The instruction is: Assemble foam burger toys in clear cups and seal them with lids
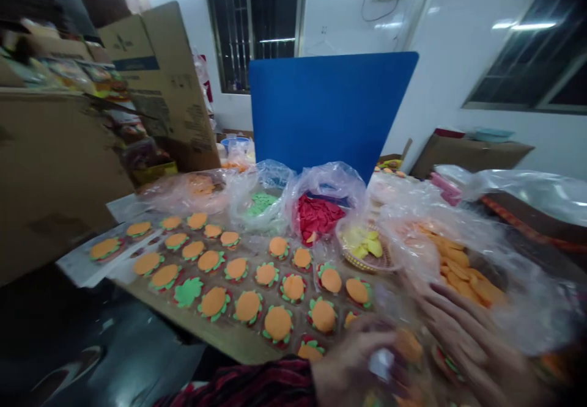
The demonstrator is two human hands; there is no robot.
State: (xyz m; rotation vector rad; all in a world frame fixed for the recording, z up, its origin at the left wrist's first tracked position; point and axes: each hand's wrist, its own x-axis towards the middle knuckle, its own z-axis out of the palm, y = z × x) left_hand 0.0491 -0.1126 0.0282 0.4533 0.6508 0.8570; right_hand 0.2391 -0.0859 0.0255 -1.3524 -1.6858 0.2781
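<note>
At the lower right, my left hand (355, 358) reaches in with curled fingers around something small and whitish, too blurred to name. My right hand (472, 340) is beside it, fingers stretched out and slightly apart, over more burger-like pieces near the orange pile. Several burger-like stacks (277, 323) with round orange tops, frilly green layers and red edges lie in rows across the table (229, 343). One stack (188, 291) shows green on top, without an orange piece. A clear bag (458, 266) of orange rounds lies just beyond my right hand.
Behind the rows stand clear bags with green pieces (262, 203) and red pieces (318, 214). A small basket (367, 257) holds yellow pieces. A blue board (328, 113) rises at the back. Large cardboard boxes (55, 168) flank the table's left side.
</note>
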